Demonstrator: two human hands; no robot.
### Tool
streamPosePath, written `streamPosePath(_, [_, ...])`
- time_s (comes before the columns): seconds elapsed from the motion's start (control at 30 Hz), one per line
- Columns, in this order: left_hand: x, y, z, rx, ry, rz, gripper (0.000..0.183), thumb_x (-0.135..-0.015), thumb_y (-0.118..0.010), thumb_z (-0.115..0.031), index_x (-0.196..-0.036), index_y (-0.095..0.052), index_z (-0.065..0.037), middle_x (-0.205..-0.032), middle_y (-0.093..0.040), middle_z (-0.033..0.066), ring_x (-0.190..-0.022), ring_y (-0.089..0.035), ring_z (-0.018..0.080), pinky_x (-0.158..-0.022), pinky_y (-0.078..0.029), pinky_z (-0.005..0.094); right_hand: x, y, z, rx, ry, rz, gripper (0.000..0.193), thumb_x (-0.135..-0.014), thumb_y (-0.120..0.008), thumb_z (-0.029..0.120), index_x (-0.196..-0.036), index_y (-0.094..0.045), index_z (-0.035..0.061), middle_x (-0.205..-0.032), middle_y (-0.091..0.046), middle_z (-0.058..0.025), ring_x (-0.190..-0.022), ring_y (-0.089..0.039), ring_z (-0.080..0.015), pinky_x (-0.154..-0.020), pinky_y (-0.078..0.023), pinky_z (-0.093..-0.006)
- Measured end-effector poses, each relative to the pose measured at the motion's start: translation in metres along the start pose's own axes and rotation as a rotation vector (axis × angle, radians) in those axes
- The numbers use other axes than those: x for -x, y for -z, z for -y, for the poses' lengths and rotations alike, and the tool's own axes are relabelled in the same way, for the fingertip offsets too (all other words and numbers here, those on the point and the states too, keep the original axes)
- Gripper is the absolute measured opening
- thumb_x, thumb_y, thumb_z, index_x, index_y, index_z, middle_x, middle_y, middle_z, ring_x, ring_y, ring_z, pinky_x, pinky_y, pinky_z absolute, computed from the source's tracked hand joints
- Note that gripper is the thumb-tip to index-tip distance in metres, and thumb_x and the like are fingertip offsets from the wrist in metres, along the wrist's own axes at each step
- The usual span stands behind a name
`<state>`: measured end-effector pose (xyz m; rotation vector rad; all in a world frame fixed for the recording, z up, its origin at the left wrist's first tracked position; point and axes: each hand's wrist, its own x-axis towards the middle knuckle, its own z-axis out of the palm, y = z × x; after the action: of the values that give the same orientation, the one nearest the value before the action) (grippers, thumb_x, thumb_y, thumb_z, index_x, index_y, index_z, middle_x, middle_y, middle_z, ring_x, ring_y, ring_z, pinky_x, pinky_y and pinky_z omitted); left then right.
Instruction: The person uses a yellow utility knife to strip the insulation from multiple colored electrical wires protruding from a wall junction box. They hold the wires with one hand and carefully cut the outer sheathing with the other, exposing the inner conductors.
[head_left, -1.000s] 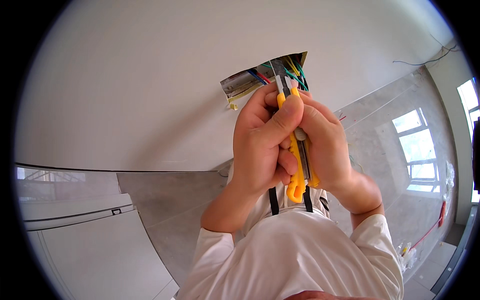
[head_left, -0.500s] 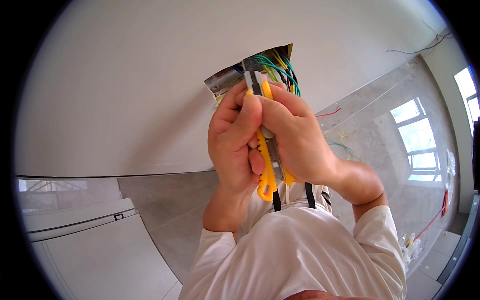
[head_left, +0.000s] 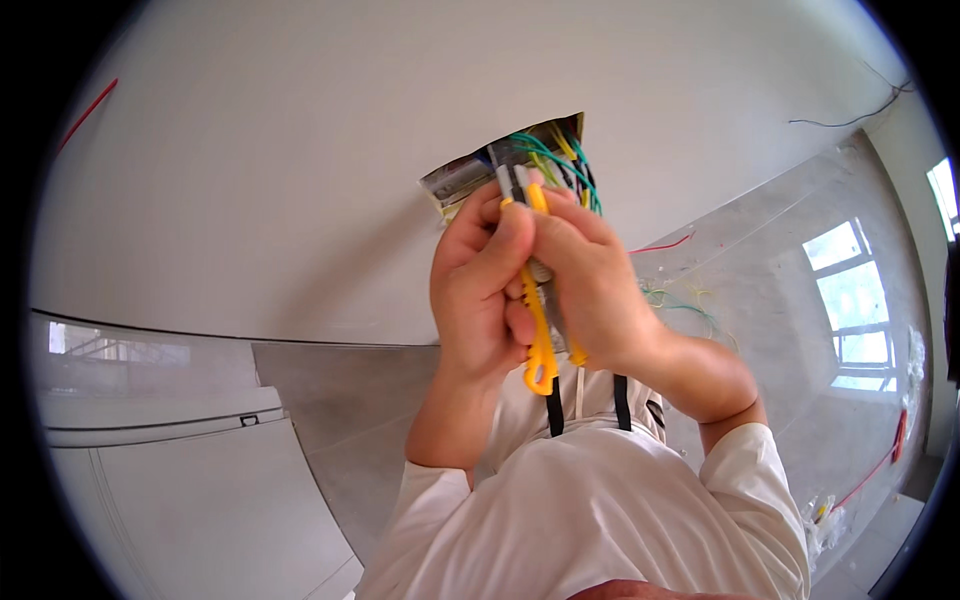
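Both hands meet on a yellow-handled pliers-like tool (head_left: 541, 360), held upright in front of the wall opening. Its grey upper end points at the opening, and a looped yellow handle end hangs below my fingers. My left hand (head_left: 475, 275) is closed round the left side, its thumb against the tool. My right hand (head_left: 592, 270) closes on the other side, thumb next to the left one. Green wires (head_left: 585, 165) and yellow wires (head_left: 563, 140) show inside the cut-out opening (head_left: 455, 180), just beyond my fingertips. The exact contact between tool and wires is hidden.
The white wall panel (head_left: 260, 170) surrounds the opening. A white cabinet (head_left: 200, 500) stands at lower left. Wire scraps (head_left: 690, 305) and a red wire (head_left: 662, 246) lie on the shiny grey floor (head_left: 740, 260) at right. A dark cable (head_left: 850, 122) hangs at upper right.
The view has shifted slightly, so the opening, hands and tool sit a little lower and to the right. A red strip has come into view at upper left. My grip looks unchanged.
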<state>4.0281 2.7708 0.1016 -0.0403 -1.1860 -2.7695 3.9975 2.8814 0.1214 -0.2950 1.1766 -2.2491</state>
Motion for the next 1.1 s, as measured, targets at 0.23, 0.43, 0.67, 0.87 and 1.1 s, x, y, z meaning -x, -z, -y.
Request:
streamPosePath(0.23, [0.004,0.01,-0.012,-0.073,-0.004,-0.003,0.04,-0.106,-0.063,-0.022,-0.134,-0.058,0.005,-0.115,-0.07,0.0104,-0.093,-0.067,0.0103,-0.083,-0.055,0.0246,-0.003,-0.008,-0.008,-0.012,0.043,0.019,0.02,-0.105,-0.045,0.016,-0.101,-0.056,0.0004,-0.08,-0.061,-0.0075,-0.061,-0.061,-0.0155,-0.056,-0.05,-0.0305])
streamPosePath(0.43, [0.016,0.02,-0.017,-0.06,-0.142,-0.041,0.043,-0.106,-0.062,-0.024,-0.136,-0.055,0.005,-0.125,-0.068,0.018,-0.103,-0.069,0.02,-0.093,-0.055,0.0328,-0.009,-0.026,-0.022,0.191,0.005,0.107,0.024,-0.108,-0.047,0.02,-0.102,-0.06,-0.0001,-0.088,-0.061,-0.0064,-0.07,-0.062,-0.0146,-0.064,-0.05,-0.0291])
streamPosePath(0.67, [0.0,0.014,-0.005,-0.017,-0.021,0.041,0.038,-0.104,-0.065,-0.02,-0.133,-0.057,0.003,-0.12,-0.069,0.0133,-0.101,-0.067,0.0151,-0.091,-0.054,0.0297,0.005,0.0,-0.007,-0.048,0.034,0.008,0.021,-0.107,-0.046,0.018,-0.105,-0.058,0.0012,-0.078,-0.062,-0.0079,-0.052,-0.061,-0.017,-0.048,-0.048,-0.0296])
streamPosePath(0.87, [0.009,0.022,-0.015,-0.166,-0.173,-0.114,0.05,-0.108,-0.056,-0.032,-0.139,-0.052,0.007,-0.127,-0.067,0.0211,-0.101,-0.07,0.0217,-0.089,-0.057,0.0321,-0.017,-0.017,-0.018,0.012,-0.072,0.134,0.024,-0.108,-0.046,0.021,-0.104,-0.059,0.0007,-0.079,-0.061,-0.0095,-0.051,-0.059,-0.019,-0.049,-0.049,-0.0331])
streamPosePath(1.1, [0.011,0.032,0.015,-0.021,0.031,0.205,0.06,-0.111,-0.047,-0.04,-0.144,-0.048,0.01,-0.135,-0.064,0.0225,-0.102,-0.068,0.0224,-0.091,-0.056,0.0364,0.015,0.045,-0.017,-0.449,-0.172,0.225,0.031,-0.108,-0.051,0.03,-0.117,-0.055,0.0006,-0.077,-0.06,-0.008,-0.055,-0.059,-0.0189,-0.05,-0.052,-0.035])
